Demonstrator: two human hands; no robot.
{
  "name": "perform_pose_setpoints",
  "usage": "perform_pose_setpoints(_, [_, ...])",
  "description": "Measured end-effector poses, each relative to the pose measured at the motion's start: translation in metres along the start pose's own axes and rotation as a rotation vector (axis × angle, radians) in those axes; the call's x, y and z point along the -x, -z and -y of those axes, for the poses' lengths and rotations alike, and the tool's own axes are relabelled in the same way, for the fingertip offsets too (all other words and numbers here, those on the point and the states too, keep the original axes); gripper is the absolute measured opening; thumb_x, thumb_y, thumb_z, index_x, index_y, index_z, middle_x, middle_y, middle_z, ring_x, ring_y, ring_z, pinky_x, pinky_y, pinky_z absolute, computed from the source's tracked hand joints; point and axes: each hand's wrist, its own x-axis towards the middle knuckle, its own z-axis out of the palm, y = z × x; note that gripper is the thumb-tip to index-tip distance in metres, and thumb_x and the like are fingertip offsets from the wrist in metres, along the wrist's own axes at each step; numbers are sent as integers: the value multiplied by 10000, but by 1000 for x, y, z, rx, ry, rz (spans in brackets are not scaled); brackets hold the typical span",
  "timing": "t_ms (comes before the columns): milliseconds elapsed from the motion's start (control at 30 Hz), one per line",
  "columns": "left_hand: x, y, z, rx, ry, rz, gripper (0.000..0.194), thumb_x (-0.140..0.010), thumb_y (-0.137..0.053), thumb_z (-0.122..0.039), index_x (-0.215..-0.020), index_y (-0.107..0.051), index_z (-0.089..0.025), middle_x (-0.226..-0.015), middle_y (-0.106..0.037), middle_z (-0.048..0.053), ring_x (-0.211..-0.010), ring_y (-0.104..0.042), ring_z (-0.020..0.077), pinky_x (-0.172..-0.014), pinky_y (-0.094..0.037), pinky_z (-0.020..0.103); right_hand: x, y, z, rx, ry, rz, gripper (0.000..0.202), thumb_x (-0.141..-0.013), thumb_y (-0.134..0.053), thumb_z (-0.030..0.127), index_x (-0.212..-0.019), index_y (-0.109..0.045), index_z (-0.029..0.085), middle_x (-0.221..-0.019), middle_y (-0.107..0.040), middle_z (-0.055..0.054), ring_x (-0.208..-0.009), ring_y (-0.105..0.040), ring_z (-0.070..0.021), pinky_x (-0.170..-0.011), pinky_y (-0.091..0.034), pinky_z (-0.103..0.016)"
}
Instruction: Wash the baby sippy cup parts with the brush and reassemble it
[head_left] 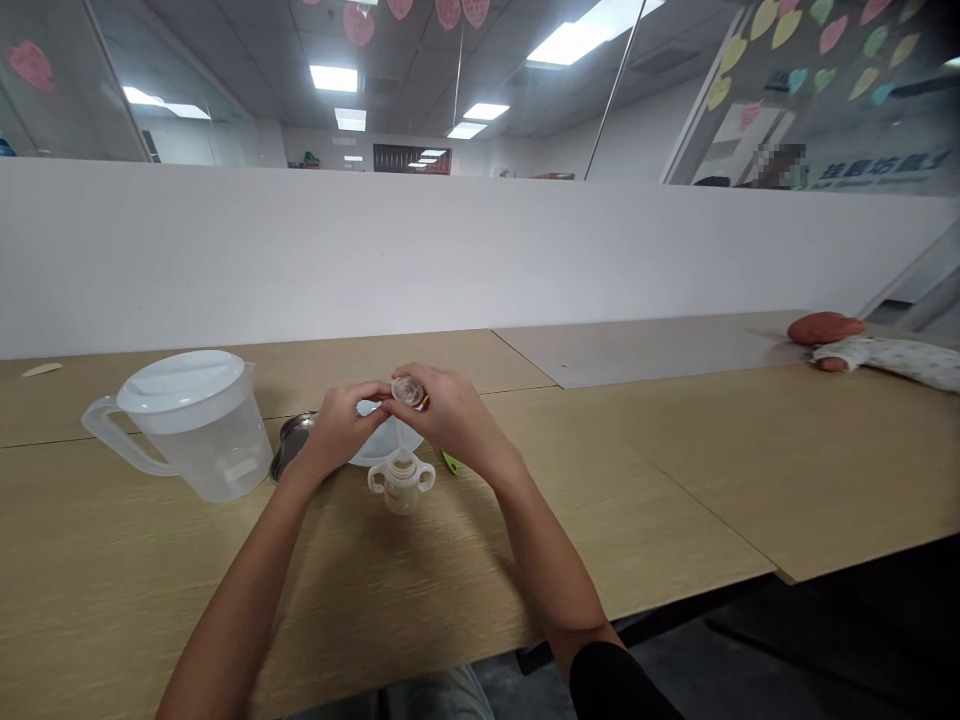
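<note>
A small clear baby bottle point(403, 490) with two white side handles stands upright on the table, its neck uncovered. Above it, my right hand point(457, 415) grips a clear, round bottle top point(407, 391), its underside turned partly toward me. A pale thin tube seems to hang from this top toward the bottle's mouth. My left hand point(340, 425) has its fingers pinched together at the left edge of the same top, close to my right thumb. Behind the bottle lies a whitish bowl point(367, 458), partly covered by my hands.
At left stands a lidded clear plastic pitcher point(214, 440). Beside it, a metal kidney-shaped dish point(289, 440) is partly behind my left hand. A green-handled item point(451, 463) lies right of the bowl. A doll point(885, 355) lies at far right, near the white wall point(525, 255).
</note>
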Motion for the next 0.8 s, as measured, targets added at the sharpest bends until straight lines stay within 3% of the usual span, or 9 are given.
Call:
perform_pose_setpoints(167, [2,0,-3,7,-1,88,214,-816,-566,-327,-917,-702,-197,-915,-720,26,-845,-652,180,-787,-496,264,9,14,6,56,-39,94,140,-813,-638,286,-922,-619,200,-824,-673,-18,-669,-564,-128,-562,-307,-223])
perform_pose_setpoints(800, [2,-3,7,38,21,120,209,-819,-578,-351,-901,-702,-204,-905,-722,17,-840,-656,174,-793,-494,263,7,10,5,189,-72,159,160,-825,-636,340,-908,-617,205,-784,-672,-30,-647,-566,-144,-535,-270,-230])
